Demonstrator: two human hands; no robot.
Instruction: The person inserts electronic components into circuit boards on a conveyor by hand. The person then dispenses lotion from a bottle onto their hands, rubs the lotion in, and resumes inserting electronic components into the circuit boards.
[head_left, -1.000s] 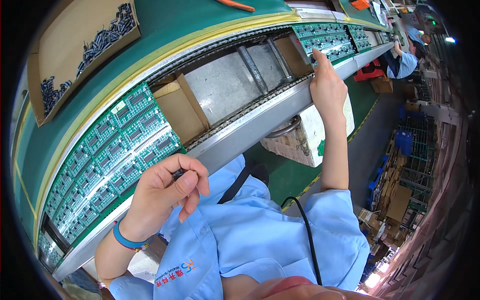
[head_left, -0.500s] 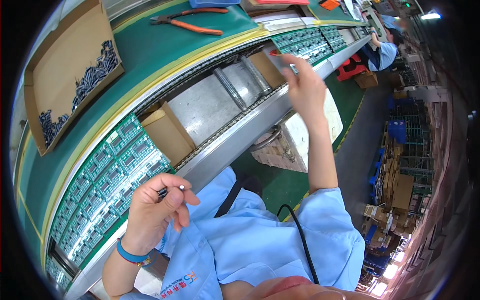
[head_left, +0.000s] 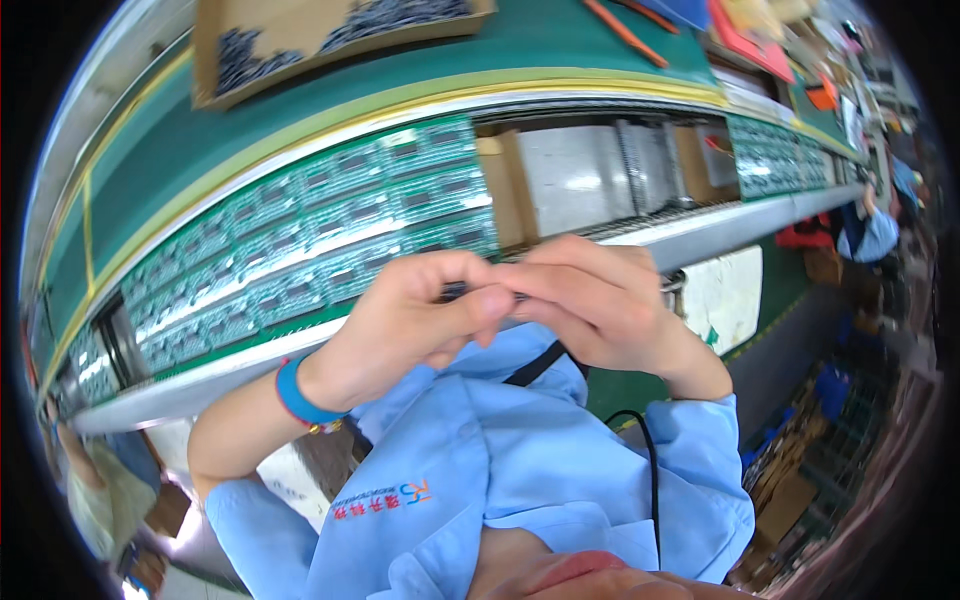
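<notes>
My left hand [head_left: 400, 310], with a blue band at its wrist, is curled closed around a few small dark capacitors [head_left: 455, 290], mostly hidden by the fingers. Against its fingertips press the pinched fingers of my right hand [head_left: 600, 305]. Something small and dark shows between the two hands, too covered to make out fully. Both hands are held over the near rail of the line, just in front of a panel of green circuit boards [head_left: 330, 215] with black chips.
A cardboard box [head_left: 300, 85] of loose capacitors lies on the green bench [head_left: 540, 50] beyond the line. Orange-handled cutters [head_left: 630, 35] are at the top. Another board panel [head_left: 775, 160] sits further right along the metal rail [head_left: 700, 225]. Other people work at both ends.
My right hand has come back from over the right-hand board panel to meet my left hand. The view has turned, so the bench now runs more nearly across the picture.
</notes>
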